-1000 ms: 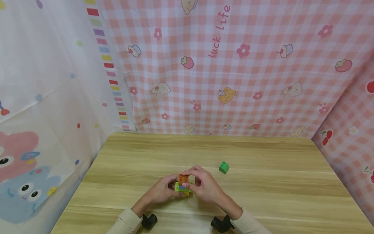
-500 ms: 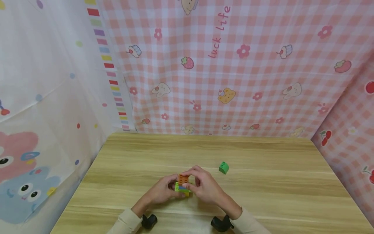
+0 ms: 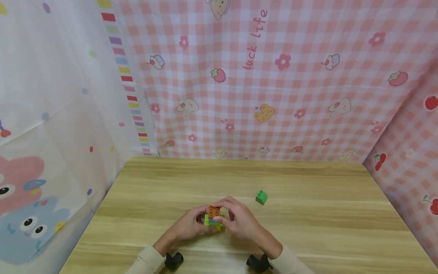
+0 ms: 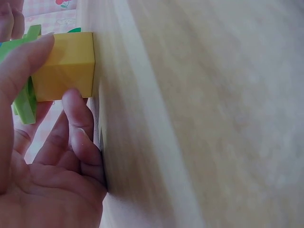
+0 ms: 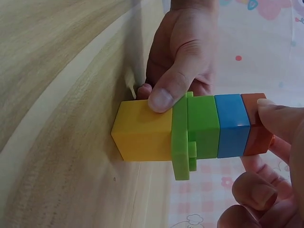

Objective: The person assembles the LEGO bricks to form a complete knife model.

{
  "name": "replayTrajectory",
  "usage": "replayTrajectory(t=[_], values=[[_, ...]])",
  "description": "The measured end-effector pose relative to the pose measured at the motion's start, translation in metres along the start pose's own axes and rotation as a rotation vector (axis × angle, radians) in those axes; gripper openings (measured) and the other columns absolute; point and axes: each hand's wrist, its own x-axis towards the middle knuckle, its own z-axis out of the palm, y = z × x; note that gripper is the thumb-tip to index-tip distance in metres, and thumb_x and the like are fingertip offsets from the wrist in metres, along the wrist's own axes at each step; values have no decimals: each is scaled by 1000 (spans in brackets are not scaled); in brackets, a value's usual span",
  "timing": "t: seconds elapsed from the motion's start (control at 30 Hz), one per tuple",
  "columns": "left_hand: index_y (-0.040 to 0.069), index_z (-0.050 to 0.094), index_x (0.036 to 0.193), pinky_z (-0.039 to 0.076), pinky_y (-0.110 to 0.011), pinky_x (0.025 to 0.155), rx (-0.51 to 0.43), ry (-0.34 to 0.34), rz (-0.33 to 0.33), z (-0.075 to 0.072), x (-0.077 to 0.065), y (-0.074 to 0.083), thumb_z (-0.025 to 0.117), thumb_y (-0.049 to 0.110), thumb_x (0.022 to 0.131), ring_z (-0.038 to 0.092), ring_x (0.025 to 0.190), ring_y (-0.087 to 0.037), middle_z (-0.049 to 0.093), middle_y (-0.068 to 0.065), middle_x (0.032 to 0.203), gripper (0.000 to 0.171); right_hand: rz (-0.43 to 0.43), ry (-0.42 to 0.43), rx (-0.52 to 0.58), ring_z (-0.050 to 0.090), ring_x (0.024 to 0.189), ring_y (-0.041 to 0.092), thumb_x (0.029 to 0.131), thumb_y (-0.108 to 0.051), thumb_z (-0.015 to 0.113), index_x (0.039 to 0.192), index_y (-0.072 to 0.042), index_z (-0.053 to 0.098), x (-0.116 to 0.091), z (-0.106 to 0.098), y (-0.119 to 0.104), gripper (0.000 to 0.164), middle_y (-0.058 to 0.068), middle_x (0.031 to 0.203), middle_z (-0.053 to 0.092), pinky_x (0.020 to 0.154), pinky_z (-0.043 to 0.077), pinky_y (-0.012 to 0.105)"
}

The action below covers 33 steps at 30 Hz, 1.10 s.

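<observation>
A stack of toy building bricks stands upright on the wooden table between both hands. From the bottom it has a yellow block [image 5: 142,130], a wider light-green plate [image 5: 180,142], a green brick [image 5: 203,126], a blue brick [image 5: 232,126] and an orange-brown brick [image 5: 255,126]. My left hand [image 3: 188,223] grips the yellow block low down, its thumb [image 4: 31,59] on one side. At the top, my right hand [image 3: 241,220] pinches the orange-brown brick between thumb and fingers. In the head view, the fingers hide much of the stack's lower part.
A loose green brick with a curved side [image 3: 261,197] lies on the table [image 3: 308,213] beyond my right hand. Black wrist-worn devices show by the left sleeve [image 3: 174,261] and the right sleeve [image 3: 259,263]. A pink checked cloth [image 3: 273,83] hangs behind the table.
The head view has tilted slightly, so the scene sits a little lower. Both hands keep the same hold on the stack.
</observation>
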Motion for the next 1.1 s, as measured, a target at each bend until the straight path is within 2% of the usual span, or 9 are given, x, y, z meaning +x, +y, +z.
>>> replayTrajectory(t=[0.23, 0.4, 0.53, 0.73, 0.83, 1.1], values=[[30, 65, 102, 40, -22, 60, 5, 4, -8, 0, 0, -2, 83, 33, 81, 49, 71, -9, 58, 5, 84, 28, 4, 5, 7, 41, 60, -1, 92, -25, 72, 120, -12, 67, 1, 1, -1, 32, -1, 107, 63, 53, 41, 18], [30, 65, 101, 39, -22, 60, 7, 5, -8, -2, -1, -1, 83, 33, 81, 48, 71, -9, 56, 5, 83, 27, 9, 2, 0, 42, 60, -2, 93, -26, 71, 121, -12, 67, 2, 1, -1, 32, 0, 110, 64, 53, 42, 18], [28, 64, 98, 39, -23, 61, 8, 5, -4, -3, -1, 0, 83, 33, 81, 48, 71, -10, 57, 4, 84, 26, 13, -19, -17, 42, 61, -2, 93, -27, 70, 121, -12, 66, 4, -1, -3, 32, -1, 113, 63, 54, 42, 18], [24, 66, 104, 42, -23, 64, -24, 1, -1, -1, -1, 2, 83, 29, 80, 52, 75, -12, 60, 2, 88, 30, 36, -66, -12, 42, 62, 0, 93, -25, 71, 125, -14, 65, 3, -5, -3, 34, -3, 114, 61, 55, 41, 18], [26, 65, 104, 43, -24, 65, -23, -5, -9, -1, -1, 1, 83, 29, 81, 52, 77, -12, 61, 3, 91, 29, 39, -78, 4, 42, 63, 0, 93, -22, 71, 127, -15, 64, 2, -6, -4, 36, -4, 116, 60, 56, 41, 17], [21, 64, 105, 43, -24, 67, -41, 7, -10, 1, 0, 1, 83, 23, 80, 53, 78, -12, 62, 3, 91, 31, 61, -35, 13, 41, 61, 0, 93, -21, 72, 129, -16, 63, -4, -21, 4, 37, -6, 115, 59, 54, 39, 18]])
